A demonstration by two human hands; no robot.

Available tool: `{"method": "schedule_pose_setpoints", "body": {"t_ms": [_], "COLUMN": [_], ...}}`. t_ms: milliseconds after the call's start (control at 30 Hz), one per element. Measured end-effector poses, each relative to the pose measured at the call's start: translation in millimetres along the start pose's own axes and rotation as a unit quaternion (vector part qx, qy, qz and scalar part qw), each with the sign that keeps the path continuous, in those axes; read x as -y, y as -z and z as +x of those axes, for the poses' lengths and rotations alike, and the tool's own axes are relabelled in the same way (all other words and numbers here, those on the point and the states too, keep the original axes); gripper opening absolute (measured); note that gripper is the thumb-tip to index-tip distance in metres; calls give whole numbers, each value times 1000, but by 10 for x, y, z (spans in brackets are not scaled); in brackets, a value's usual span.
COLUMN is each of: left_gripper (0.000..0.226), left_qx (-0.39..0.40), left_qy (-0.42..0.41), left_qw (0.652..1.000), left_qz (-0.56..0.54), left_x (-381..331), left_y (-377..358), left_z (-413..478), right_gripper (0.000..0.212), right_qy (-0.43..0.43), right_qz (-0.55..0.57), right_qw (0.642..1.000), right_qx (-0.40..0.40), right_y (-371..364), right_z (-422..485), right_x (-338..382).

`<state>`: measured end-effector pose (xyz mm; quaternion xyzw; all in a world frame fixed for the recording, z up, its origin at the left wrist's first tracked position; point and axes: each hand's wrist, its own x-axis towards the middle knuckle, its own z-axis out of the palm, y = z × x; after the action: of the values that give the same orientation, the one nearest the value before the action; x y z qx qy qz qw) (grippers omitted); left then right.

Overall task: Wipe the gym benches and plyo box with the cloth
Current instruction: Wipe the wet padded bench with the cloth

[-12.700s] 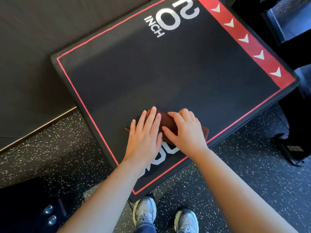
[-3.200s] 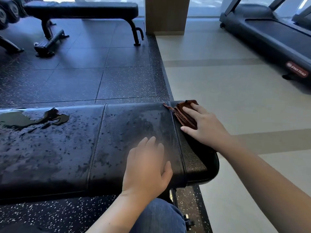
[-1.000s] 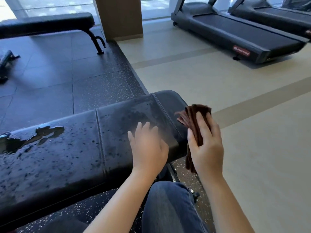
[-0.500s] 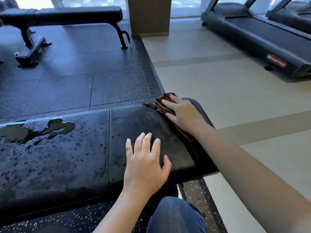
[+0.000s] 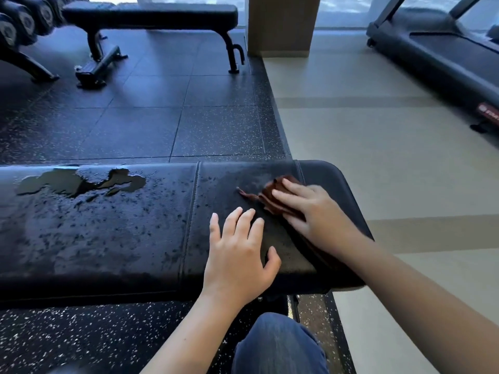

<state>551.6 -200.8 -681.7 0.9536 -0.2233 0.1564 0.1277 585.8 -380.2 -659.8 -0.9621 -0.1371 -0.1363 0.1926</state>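
- Your knee [image 5: 278, 344], in blue jeans, sits nearest at the bottom edge, above the speckled rubber floor [image 5: 81, 327].
- Your left hand [image 5: 237, 255] lies palm down on the desk [image 5: 108, 225], the black padded one straight in front of you. Its grip is fully open: fingers straight and slightly spread, thumb out to the side, holding nothing.
- Your right hand [image 5: 316, 214] is just to the right of the left and apart from it, laid on the brown cloth [image 5: 272, 201]. This grip is open too, with the fingers stretched flat and pressing the cloth onto the pad rather than curling round it.
- The cloth lies bunched on the right-hand section of the desk, close to the stitched seam before the rounded end. A thin corner trails out to the left past your fingertips, and more of it runs back under your wrist.
- The pad around your hands looks smeared and dull. Left of the middle seam it is covered in droplets, and a puddle [image 5: 75, 182] sits by the far edge.
- Beyond the desk, on dark tiles, stands a far bench [image 5: 151, 14], with dumbbells [image 5: 24, 20] at the upper left.
- A tan pillar [image 5: 280, 22] stands where the rubber meets the beige floor [image 5: 378, 130].
- On the right, a treadmill [image 5: 437, 52] carries a red label [image 5: 488, 114] at the frame edge. Its white lettering is cut off and too blurred to read.
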Motion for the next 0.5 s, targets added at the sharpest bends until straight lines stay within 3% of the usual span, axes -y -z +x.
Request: {"method": "schedule_pose_setpoints", "body": {"t_ms": [167,300,500], "left_gripper": [51,45,47], "left_qx": [-15,-24,-8], "left_qy": [-2,0,28], "left_qw": [1000,1000,1000], "left_qz": [-7,-13,9], "left_x": [1,23,480], "left_y": [-18,23,182], "left_z": [-15,-30,-211], "right_gripper": [49,51,47], "right_qy": [-70,-53,-29], "right_qz": [9,-19,-39], "right_qw": [996,998,995], "right_qx": [50,40,-92], "right_y": [-181,-124,-129], "right_z": [839,505,-569], "right_x": [-318,-133,510]}}
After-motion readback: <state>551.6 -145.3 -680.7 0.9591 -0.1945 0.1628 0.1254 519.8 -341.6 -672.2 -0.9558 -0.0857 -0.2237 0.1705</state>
